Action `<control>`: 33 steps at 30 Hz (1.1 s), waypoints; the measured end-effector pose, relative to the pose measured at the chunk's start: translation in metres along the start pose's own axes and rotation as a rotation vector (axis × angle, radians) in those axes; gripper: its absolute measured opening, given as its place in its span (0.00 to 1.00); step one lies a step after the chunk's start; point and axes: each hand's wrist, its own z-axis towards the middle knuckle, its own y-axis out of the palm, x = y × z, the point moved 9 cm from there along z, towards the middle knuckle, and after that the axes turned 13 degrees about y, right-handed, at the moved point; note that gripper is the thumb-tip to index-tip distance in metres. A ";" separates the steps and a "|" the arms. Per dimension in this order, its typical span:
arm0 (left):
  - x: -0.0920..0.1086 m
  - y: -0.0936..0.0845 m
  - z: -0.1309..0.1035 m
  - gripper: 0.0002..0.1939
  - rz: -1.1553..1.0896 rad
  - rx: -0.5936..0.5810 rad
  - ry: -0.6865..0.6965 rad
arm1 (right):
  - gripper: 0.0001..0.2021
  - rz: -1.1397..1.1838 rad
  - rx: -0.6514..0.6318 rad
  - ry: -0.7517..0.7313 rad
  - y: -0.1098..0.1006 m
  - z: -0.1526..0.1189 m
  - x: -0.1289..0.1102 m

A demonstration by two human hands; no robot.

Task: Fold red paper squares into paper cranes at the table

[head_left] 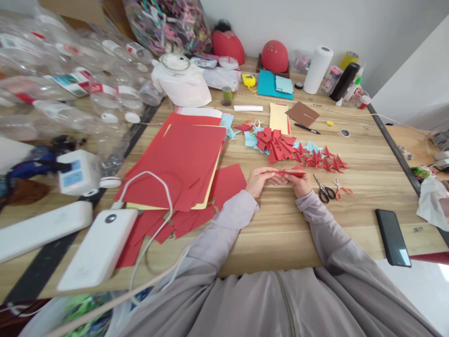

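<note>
Between my two hands is a narrow folded piece of red paper (296, 173), held just above the table. My left hand (258, 180) pinches its left end, and my right hand (299, 183) grips it on the right with the thumb on top. Beyond my hands lies a pile of folded red paper pieces (275, 144), with light blue ones partly under it. Small pointed red paper shapes (315, 158) stand to the right of the pile. Black-handled scissors (324, 191) and orange-handled scissors (340, 189) rest right of my right hand.
Stacked red paper sheets (189, 159) and cut red pieces (229, 182) lie to the left. A white power bank (100, 248) with a cable (164, 187) sits front left, near many plastic bottles (105, 93). A black phone (393, 238) lies at the right front edge.
</note>
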 end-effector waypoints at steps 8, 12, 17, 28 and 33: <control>0.003 0.003 -0.001 0.14 -0.054 -0.016 0.005 | 0.08 0.044 0.002 0.016 0.001 -0.001 -0.002; 0.008 -0.001 0.000 0.15 -0.047 0.028 0.047 | 0.08 0.078 0.039 0.034 -0.007 0.003 0.001; 0.011 -0.002 0.002 0.16 0.032 0.036 0.098 | 0.08 0.089 0.043 0.025 -0.010 0.004 0.002; 0.013 -0.001 0.002 0.12 0.115 0.031 0.151 | 0.09 0.020 0.013 -0.014 -0.008 0.005 0.002; 0.009 -0.005 0.003 0.11 0.116 0.052 0.130 | 0.08 -0.006 0.016 -0.024 -0.009 0.005 0.002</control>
